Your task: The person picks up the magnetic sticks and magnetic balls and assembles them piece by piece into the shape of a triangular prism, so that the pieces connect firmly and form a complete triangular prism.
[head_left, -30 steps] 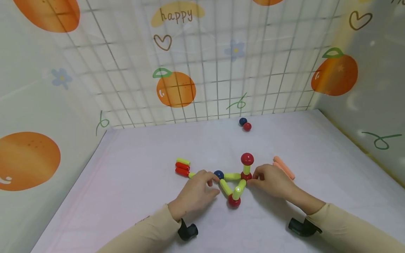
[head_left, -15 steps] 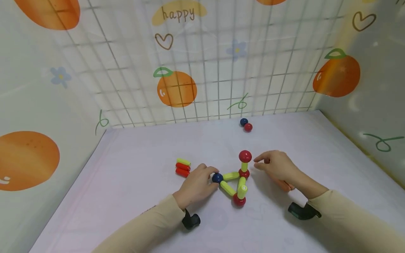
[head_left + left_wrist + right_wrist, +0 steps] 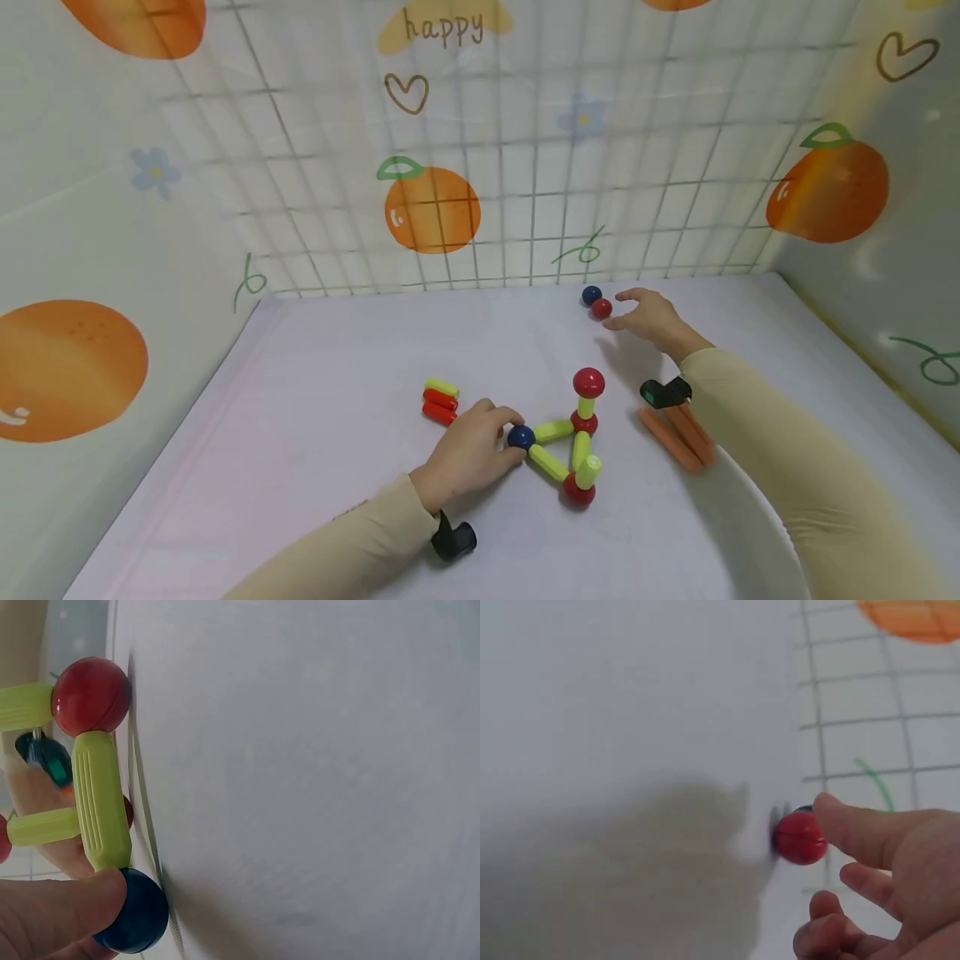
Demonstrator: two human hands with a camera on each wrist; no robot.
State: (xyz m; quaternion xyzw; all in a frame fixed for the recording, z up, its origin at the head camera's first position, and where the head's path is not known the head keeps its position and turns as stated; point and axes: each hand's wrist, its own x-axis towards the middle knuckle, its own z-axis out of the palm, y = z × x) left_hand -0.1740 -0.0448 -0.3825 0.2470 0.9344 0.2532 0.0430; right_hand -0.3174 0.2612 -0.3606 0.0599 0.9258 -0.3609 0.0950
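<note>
My left hand pinches the blue ball at one corner of a triangle of yellow-green rods and balls; thumb and ball also show in the left wrist view. Red balls form the other two corners. An upright rod stands on each, and the far rod carries another red ball on top. At the back of the table my right hand reaches with thumb and finger spread beside a loose red ball. A dark blue ball sits right behind that one.
Two red rods and a short yellow-green rod lie beyond my left hand. Orange rods lie under my right forearm. A printed curtain over a wire grid borders the table's back edge.
My right hand has left the triangle's far corner and gone to the loose balls at the back. My left hand has come to grip the blue ball, and the triangle has shifted slightly.
</note>
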